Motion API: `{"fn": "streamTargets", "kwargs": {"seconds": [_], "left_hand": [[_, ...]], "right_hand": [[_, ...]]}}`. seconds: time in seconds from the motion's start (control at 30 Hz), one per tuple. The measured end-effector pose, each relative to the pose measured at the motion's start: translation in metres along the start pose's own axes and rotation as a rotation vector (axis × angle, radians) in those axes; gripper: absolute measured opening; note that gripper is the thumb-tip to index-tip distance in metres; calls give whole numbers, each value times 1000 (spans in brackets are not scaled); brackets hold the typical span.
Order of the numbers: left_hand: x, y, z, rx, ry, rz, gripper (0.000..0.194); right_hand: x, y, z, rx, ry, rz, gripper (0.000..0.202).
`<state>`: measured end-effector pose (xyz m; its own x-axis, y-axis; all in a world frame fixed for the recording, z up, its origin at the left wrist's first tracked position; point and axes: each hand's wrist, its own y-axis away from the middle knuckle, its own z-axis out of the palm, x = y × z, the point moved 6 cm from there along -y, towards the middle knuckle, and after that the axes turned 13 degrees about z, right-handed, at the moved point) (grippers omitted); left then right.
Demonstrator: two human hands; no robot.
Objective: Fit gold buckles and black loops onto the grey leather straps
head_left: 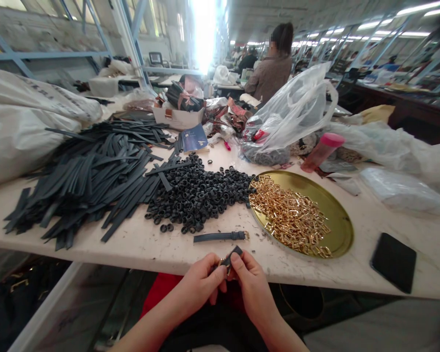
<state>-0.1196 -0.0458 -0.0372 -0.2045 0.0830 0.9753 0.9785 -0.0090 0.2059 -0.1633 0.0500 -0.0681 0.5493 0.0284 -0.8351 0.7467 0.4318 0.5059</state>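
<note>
Workshop: Blue metal framing (58, 55) stood beyond a long white bench (132, 246); past the far edge was a co-worker in a brown top (269, 73).
Hands: Just over the near edge, a person's left hand (205, 274) and right hand (250, 272) gripped a dark grey, leather-like strap piece with gold-coloured metal (235, 252) between thumbs and fingers; the undersides of the grips could not be seen.
Assembled: One flat dark grey strap with a gold buckle and loop (220, 237) lay near the front edge, seemingly complete.
Loose strips: Long dark grey strips (80, 181) lay heaped toward the left end.
Loose loops: Small black rings (205, 193) were piled beside them, mid-bench.
Loose buckles: Gold-coloured rectangular buckles (295, 215) covered part of a round gold-coloured metal tray (339, 225), toward the right end.
Progress: By appearances, work had barely dented the supply; most parts remained unjoined.
Right front corner: A flat black phone-like device (393, 262) lay nearby.
</note>
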Motion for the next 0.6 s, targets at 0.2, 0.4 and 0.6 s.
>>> {"fn": "streamTargets", "kwargs": {"seconds": [0.2, 0.4, 0.6], "left_hand": [[-5, 3, 6, 93, 12, 15, 23], [-10, 8, 6, 154, -78, 38, 26], [-5, 10, 4, 159, -163, 88, 29]], "right_hand": [[-13, 9, -5, 146, 212, -174, 32], [-11, 12, -5, 72, 194, -147, 28], [-11, 12, 1, -208, 41, 34, 21]]}}
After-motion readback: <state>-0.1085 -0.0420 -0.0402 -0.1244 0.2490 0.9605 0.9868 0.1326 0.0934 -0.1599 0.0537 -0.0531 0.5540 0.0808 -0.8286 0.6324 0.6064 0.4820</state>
